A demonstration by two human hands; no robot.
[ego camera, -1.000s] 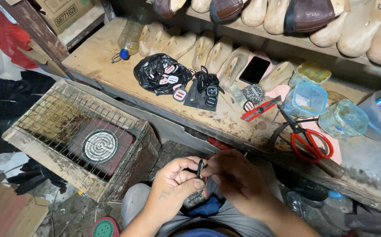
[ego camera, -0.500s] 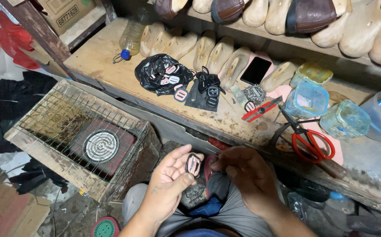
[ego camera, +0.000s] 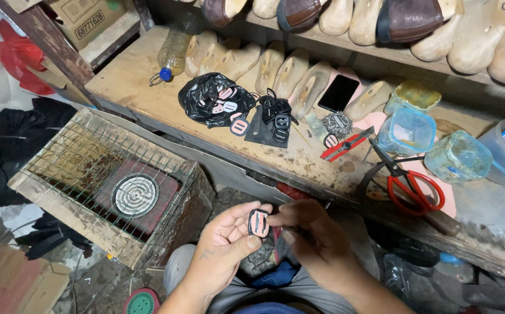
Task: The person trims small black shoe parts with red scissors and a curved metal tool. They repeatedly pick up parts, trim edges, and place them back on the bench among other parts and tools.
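Black with a pink face, the small oval leather patch (ego camera: 258, 222) is sitting upright between both hands, just above the person's lap. It is looking light and thin, flexible rather than stiff, probably a little bendy at the edges, so a hold by the rim is suiting it better than a grip across its face (two slits are showing in the pink side, and pressing there could crease it). It is not looking fragile or slippery.

Going from the left: the left hand (ego camera: 229, 244) is cupping the patch from below and behind, its fingers curled and loosely spread, the thumb lying along the lower left edge and a fingertip touching the top edge. The patch is resting against those fingertips, its pink side facing up toward the camera. To the right, the right hand (ego camera: 313, 238) is closing in, its thumb and forefinger pressed together at the patch's right rim, pinching it there; the other fingers are folded under, and I cannot tell whether they are holding anything more.

Well beyond the fingers, on the worn wooden bench (ego camera: 147, 87), a black plastic bag of similar pink-faced patches (ego camera: 214, 100) is lying open, and further right red-handled scissors (ego camera: 409, 186) are lying flat.
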